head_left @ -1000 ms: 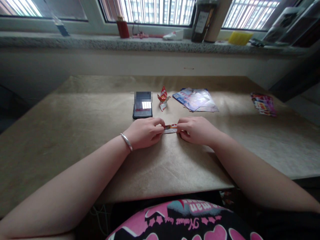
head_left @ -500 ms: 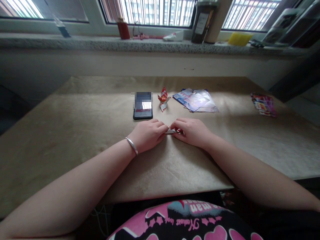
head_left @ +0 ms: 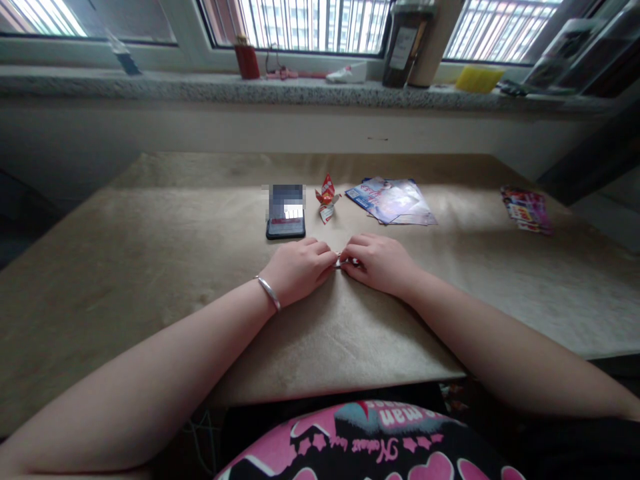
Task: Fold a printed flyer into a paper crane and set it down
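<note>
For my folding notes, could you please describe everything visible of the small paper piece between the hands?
The small paper piece shows only as a pale sliver, seemingly thin paper. The left hand and the right hand pinch it between their fingertips, down at the tan table cover. Most of it is hidden, so its shape and folds cannot be told.

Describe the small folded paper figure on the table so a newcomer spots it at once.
On the tan table, beyond the left hand and right hand pinching a paper strip, lies a dark phone. The folded paper figure stands just right of it, left of the glossy sheets. It alone stands upright, red and white; its neighbours lie flat.
</note>
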The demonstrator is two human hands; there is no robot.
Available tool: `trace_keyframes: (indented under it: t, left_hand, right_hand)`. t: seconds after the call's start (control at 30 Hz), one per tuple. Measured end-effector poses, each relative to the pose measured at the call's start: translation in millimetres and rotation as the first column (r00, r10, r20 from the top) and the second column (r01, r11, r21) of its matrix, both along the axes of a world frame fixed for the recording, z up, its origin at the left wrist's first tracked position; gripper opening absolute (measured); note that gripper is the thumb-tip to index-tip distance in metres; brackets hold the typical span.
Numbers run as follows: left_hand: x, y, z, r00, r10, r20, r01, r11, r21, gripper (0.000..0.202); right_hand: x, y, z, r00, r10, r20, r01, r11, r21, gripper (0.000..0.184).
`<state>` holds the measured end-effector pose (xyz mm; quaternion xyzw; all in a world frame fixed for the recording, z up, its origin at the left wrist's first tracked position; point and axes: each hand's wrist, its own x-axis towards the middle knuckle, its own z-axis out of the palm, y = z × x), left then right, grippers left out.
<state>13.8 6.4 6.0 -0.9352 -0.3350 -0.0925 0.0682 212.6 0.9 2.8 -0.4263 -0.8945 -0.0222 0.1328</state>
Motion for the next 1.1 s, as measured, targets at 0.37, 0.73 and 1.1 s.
trace_keyframes:
  t: [0.37,0.73,1.1]
  left_hand:
    - [-0.3,5.1,-5.1,0.996,-0.008,0.086,0.006,1.0,0.024,0.018]
    - [0.8,8.6,-8.6,0.991,0.06,0.119,-0.059,0.998,-0.014,0.019]
    - [2.5,15.6,-14.4,0.97,0.064,0.234,-0.029,0.988,-0.15,0.011]
  right_hand:
    - [-5.0,4.4,-4.1,0.997,-0.026,-0.068,0.023,0.998,-0.051,0.019]
    - [-5.0,12.4,-13.2,0.987,-0.012,-0.159,0.0,0.997,-0.08,0.018]
    - [-6.8,16.1,-14.4,0.975,-0.077,-0.207,0.05,0.99,-0.134,0.012]
